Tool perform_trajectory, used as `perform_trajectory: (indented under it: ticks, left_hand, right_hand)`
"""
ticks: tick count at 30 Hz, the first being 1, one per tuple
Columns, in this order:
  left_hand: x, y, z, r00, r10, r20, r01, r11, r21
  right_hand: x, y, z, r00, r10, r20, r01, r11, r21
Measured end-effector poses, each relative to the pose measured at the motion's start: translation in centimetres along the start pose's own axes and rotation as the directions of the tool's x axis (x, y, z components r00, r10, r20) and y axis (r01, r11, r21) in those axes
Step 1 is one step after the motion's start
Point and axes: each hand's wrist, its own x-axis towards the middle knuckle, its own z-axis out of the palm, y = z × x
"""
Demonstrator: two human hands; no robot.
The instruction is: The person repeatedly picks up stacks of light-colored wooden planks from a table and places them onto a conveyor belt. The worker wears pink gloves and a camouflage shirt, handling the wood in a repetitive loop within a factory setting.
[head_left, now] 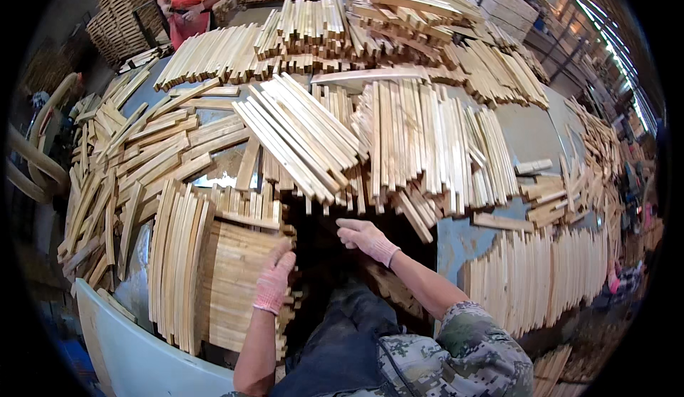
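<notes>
Both my hands wear pale pink knit gloves. My left hand [273, 281] is at the right edge of a neat stack of wooden slats [239, 283], its fingers stretched along the slat ends; whether it presses on them I cannot tell. My right hand [365, 240] hangs over the dark gap in front of my body, its fingers curled in with nothing seen in them. Just beyond it are the near ends of a large pile of slats [410, 137]. A slanted bundle of pale slats [299, 137] lies on that pile's left part.
Loose slats [153, 144] lie jumbled at the left, and more rows [541, 279] lie at the right. Higher stacks [310, 26] fill the table's far side. A person in red [191, 5] stands at the far left. A light blue curved panel [142, 347] borders the near left.
</notes>
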Motion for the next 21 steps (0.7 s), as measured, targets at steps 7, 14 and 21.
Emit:
perform_trajectory:
  ticks: [7, 14, 21]
  left_hand:
    - [19.1, 6.0, 4.1, 0.963, 0.210, -0.172, -0.036, 0.725, 0.687]
    - [31.9, 6.8, 5.7, 0.924, 0.227, -0.306, 0.159, 0.500, 0.851]
    - [36.5, 6.8, 8.0, 0.897, 0.253, -0.362, 0.239, 0.411, 0.880]
  right_hand:
    - [23.7, -7.6, -9.5, 0.929, -0.300, -0.217, 0.188, 0.887, -0.422]
    - [37.1, -13.5, -13.0, 0.917, -0.237, -0.320, -0.090, 0.659, -0.746]
    - [41.2, -12.8, -13.3, 0.952, -0.012, -0.307, -0.235, 0.616, -0.752]
